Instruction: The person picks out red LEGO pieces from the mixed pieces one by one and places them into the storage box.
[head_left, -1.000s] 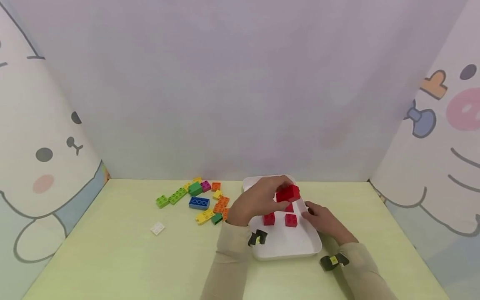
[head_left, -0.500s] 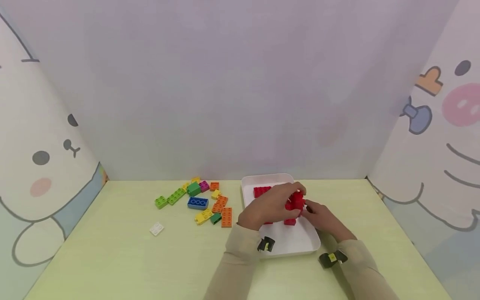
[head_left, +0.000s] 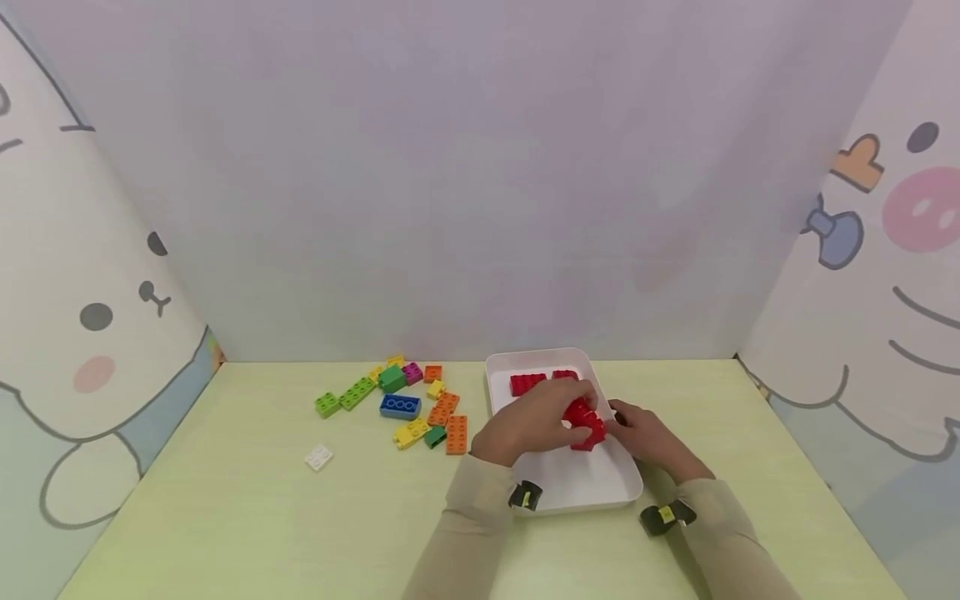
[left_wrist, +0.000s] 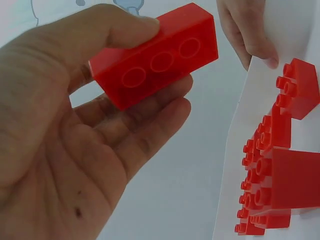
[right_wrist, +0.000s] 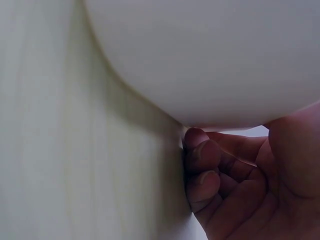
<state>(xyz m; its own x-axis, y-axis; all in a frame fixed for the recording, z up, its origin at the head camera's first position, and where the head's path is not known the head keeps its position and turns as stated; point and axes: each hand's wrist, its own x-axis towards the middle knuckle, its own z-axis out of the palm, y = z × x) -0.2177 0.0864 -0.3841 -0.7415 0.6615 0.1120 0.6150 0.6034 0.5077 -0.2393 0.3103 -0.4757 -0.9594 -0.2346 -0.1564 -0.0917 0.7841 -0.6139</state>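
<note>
Red brick [left_wrist: 155,57] sits clenched in our left grip [head_left: 528,421]; our right grip [head_left: 647,439] pinches the tray [head_left: 592,487] rim.

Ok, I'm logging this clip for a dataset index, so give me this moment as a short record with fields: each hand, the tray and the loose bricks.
left hand: left hand grips a long red brick, thumb on top, fingers beneath, over the tray
right hand: right hand holds the tray's right edge, fingers curled under the rim
tray: white tray on the pale green table, several red bricks in it
loose bricks: mixed-colour bricks left of the tray; one white piece apart, nearer the person
</note>
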